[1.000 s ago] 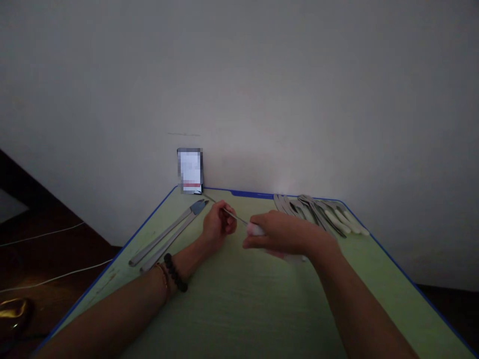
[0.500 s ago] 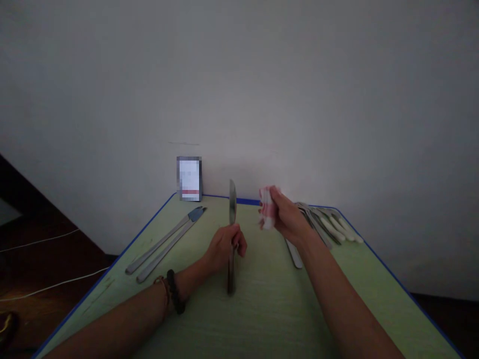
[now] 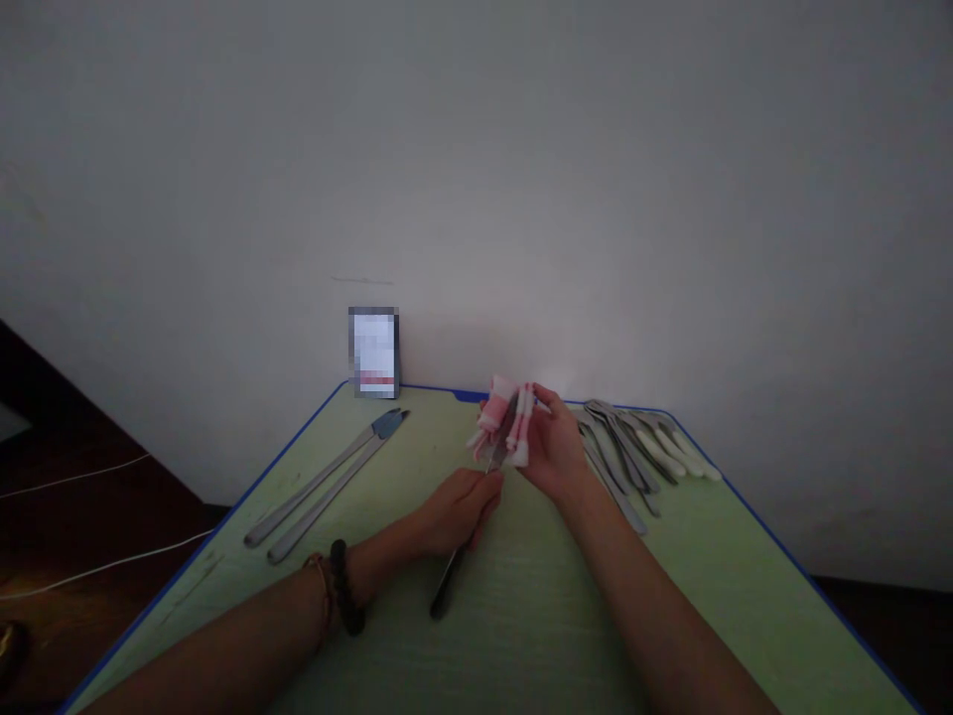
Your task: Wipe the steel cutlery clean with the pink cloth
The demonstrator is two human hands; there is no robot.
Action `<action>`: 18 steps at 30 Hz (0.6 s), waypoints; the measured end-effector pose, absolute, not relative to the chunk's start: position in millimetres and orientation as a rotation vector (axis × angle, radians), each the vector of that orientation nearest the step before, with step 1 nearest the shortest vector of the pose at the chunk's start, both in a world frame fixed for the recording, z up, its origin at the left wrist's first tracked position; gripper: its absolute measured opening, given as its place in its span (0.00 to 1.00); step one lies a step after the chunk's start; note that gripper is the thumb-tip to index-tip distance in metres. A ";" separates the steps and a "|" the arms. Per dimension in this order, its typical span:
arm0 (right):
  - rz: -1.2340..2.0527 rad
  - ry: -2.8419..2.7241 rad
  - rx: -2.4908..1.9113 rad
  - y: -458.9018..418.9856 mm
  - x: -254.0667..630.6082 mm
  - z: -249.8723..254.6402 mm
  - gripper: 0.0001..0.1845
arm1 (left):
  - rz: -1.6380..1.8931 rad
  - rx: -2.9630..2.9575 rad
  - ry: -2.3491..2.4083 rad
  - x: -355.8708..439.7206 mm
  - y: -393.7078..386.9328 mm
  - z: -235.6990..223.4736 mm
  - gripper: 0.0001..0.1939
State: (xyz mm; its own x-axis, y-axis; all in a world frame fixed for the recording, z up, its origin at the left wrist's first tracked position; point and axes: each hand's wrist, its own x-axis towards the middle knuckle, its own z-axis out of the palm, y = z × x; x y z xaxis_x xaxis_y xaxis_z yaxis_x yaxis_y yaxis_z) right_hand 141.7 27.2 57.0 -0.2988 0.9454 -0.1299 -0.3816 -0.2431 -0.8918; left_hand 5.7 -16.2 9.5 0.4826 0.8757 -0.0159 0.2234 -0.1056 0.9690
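Observation:
My left hand (image 3: 456,511) is closed round a table knife (image 3: 445,586) near the middle of its length. The knife slants, its handle end toward me and its blade pointing away to the right. A pink and white cloth (image 3: 500,409) is folded about the blade, with metal showing between its two sides. My right hand (image 3: 555,447) grips this cloth from the right, thumb and fingers partly hidden behind it. Both hands are above the table, close together.
Two metal table knives (image 3: 335,487) lie side by side on the left of the green table (image 3: 521,626). Several pieces of metal cutlery (image 3: 625,452), some with white handles (image 3: 689,459), are at the right. A lit phone-like screen (image 3: 374,353) leans against the wall (image 3: 476,199).
My right hand has brought the cloth left onto the knife blade. The knife has tipped from upright to slanting right, and my left hand has shifted slightly with it.

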 end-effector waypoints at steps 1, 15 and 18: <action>1.726 -0.963 -0.858 27.2 141.8 56.5 0.24 | 0.739 1.597 0.971 5.7 -15.5 8.2 0.27; 1.453 -0.671 -0.596 45.0 150.9 53.8 0.11 | 0.583 1.573 0.874 7.2 -18.9 11.3 0.26; 1.484 -0.593 -0.560 46.8 155.7 57.9 0.07 | 0.593 1.621 0.905 6.7 -19.9 8.2 0.25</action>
State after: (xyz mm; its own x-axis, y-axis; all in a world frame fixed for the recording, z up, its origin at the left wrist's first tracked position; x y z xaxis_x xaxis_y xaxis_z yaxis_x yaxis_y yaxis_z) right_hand 155.7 46.8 57.9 0.0003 0.9997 0.0225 -0.7400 0.0153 -0.6724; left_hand 6.7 -19.9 8.2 0.5781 0.8115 -0.0849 0.2460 -0.0741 0.9664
